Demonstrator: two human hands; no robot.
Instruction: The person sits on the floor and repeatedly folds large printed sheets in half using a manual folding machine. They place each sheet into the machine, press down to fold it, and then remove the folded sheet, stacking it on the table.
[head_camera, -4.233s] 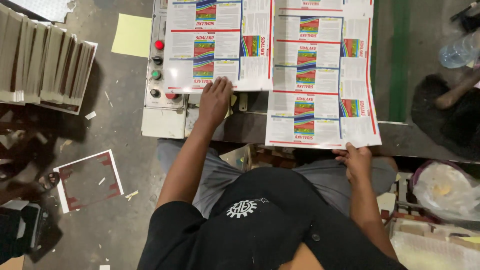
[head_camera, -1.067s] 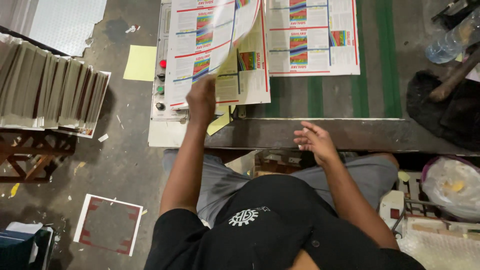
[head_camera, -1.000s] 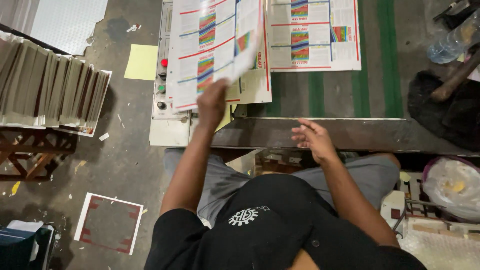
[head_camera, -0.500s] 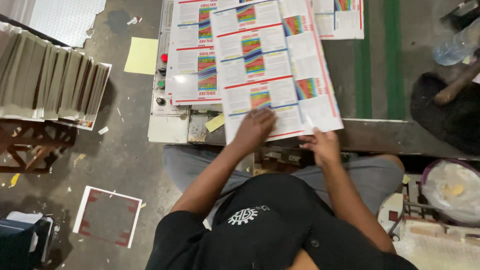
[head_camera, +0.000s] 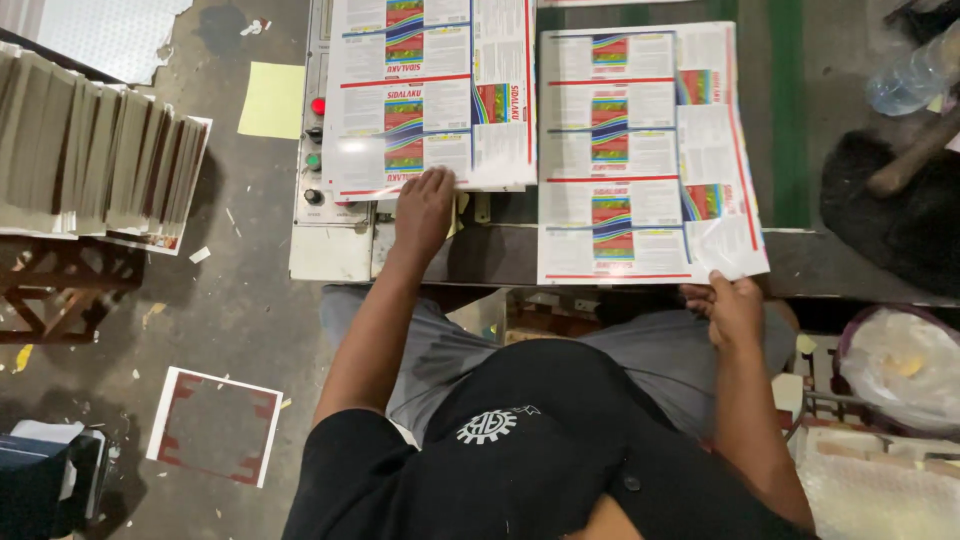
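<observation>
Since half a second ago: printed sheet (head_camera: 640, 160) squared up flat on the table (head_camera: 790, 265).
Right hand (head_camera: 735, 308) pinches its near corner; left hand (head_camera: 424, 208) rests flat on the neighbouring stack (head_camera: 430, 90).

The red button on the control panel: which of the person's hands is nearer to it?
Left. The left hand rests on the near edge of the sheet stack just right of the red button; the right hand grips the single sheet far right.

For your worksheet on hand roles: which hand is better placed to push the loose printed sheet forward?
Probably the right hand: it grips the loose printed sheet by its near corner. The left hand rests on the stack.
</observation>
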